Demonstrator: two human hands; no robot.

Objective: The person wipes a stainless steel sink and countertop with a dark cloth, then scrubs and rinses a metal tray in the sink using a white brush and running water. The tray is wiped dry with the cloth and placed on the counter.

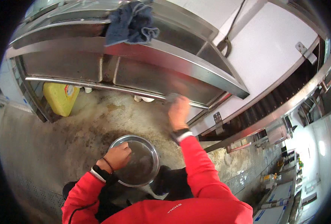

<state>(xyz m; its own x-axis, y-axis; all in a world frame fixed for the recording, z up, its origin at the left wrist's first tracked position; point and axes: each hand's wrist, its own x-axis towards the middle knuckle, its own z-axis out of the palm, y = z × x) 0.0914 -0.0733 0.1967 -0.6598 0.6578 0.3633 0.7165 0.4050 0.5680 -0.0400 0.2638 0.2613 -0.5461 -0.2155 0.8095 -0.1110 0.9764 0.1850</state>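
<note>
A round metal basin (155,149) stands on the floor between my legs, with greyish water in it. Over its left side hangs my left hand (116,156), fingers curled into a fist; nothing shows in it. My right hand (179,112) is stretched forward to the lower rail (135,90) of a stainless steel sink unit (79,43). Motion blurs its fingers, which are bent around a grey thing whose kind I cannot make out. It seems to be at or near the steel panel (146,76) above the rail.
A blue-grey cloth (131,24) drapes over the unit's top edge. Under the unit stands a yellow jerrycan (61,98). To the right are a white panel (264,44) and a metal-framed appliance (285,100). The floor (72,138) is wet and stained.
</note>
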